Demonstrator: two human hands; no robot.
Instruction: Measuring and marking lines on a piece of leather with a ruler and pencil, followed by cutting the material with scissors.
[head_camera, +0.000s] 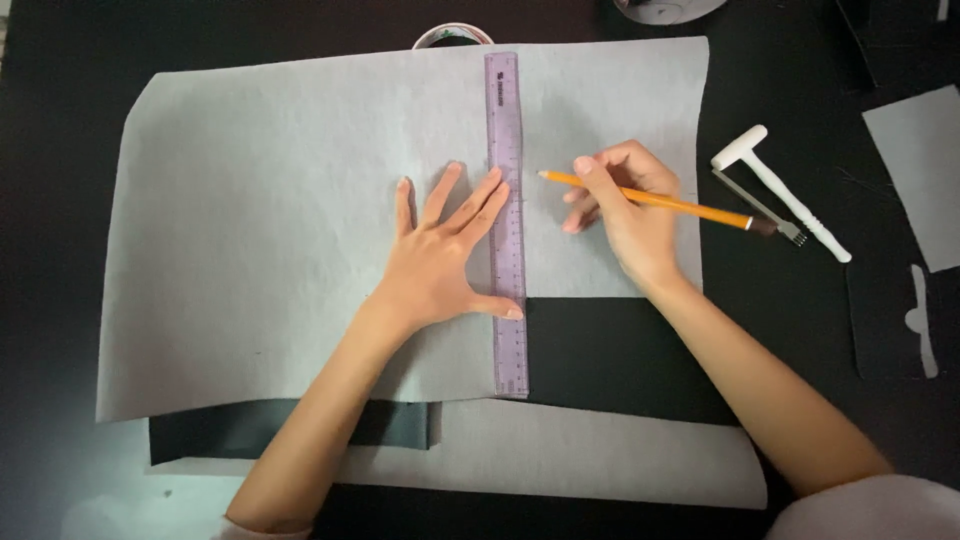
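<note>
A large grey felt sheet (260, 230) lies spread on a black table. A translucent purple ruler (506, 120) lies upright down the sheet's middle. My left hand (440, 255) presses flat on the sheet, fingers spread, with fingertips and thumb resting on the ruler. My right hand (625, 210) is just right of the ruler and grips a yellow pencil (690, 207). The pencil's tip points left toward the ruler's right edge, a little apart from it.
A black sheet (610, 355) and another grey sheet (580, 450) lie under the felt. A white mallet (785, 190) and a metal pronged punch (765, 210) sit to the right. A grey piece (920, 170) lies at far right. A round rim (452, 36) peeks out at the top.
</note>
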